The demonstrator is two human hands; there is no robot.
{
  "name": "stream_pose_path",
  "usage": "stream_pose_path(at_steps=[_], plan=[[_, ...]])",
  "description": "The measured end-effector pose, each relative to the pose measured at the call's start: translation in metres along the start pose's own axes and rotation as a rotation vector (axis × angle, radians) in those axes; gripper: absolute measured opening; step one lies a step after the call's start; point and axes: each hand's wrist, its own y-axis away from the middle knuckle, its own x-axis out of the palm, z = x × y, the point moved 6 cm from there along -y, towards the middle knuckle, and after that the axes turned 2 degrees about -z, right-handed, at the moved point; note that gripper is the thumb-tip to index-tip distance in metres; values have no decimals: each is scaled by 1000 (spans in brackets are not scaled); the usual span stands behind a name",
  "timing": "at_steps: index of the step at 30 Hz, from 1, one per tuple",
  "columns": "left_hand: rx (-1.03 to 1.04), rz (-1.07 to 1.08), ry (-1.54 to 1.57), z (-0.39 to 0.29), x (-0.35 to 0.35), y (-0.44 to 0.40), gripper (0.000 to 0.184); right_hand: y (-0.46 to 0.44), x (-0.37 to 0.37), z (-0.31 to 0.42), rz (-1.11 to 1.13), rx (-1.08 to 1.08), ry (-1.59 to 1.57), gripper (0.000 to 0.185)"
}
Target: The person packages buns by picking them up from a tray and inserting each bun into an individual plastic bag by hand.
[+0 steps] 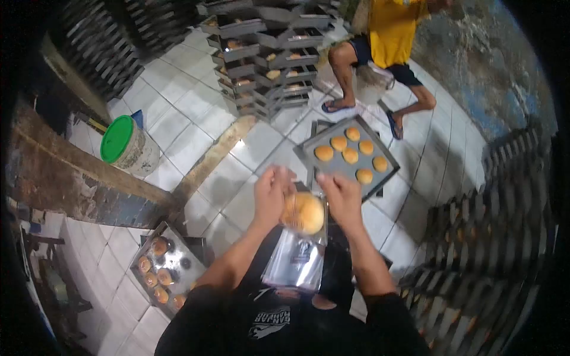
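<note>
A round golden bun (305, 213) sits in a clear plastic bag between my two hands, above my lap. My left hand (273, 197) is closed at the bag's left upper side, its fingers curled and slightly blurred. On the other side my right hand (344, 200) is also closed, thumb and forefinger pinched together near the bag's upper edge. The thin film between the fingers is hard to make out. Below the bun lies a stack of clear printed plastic bags (293, 262) on my lap.
Ahead, a tray of several buns (309, 148) rests low over the tiled floor. Another bun tray (178, 259) stands at the left. Stacked trays (267, 53) rise behind, with more at right. A green-lidded bucket (127, 145) stands left. A person in a yellow shirt (392, 32) sits opposite.
</note>
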Motion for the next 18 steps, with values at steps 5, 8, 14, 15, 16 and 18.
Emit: stream_pose_path(at_steps=[5,8,14,15,16,18], plan=[[423,-183,-405,-15,-31,9,24,2,-4,-33,111,409,-337,40],[-26,-94,-151,35,-50,33,21,59,14,-64,213,622,-382,41],[-293,214,-26,67,-37,11,21,82,12,-76,37,643,-669,24],[-209,195,-24,60,-26,6,23,73,-3,-82,-3,502,-580,25],[-126,174,-20,46,-11,4,27,62,-24,-93,-49,340,-254,23],[-43,218,-143,31,-4,9,45,49,-50,-122,-98,155,255,23]])
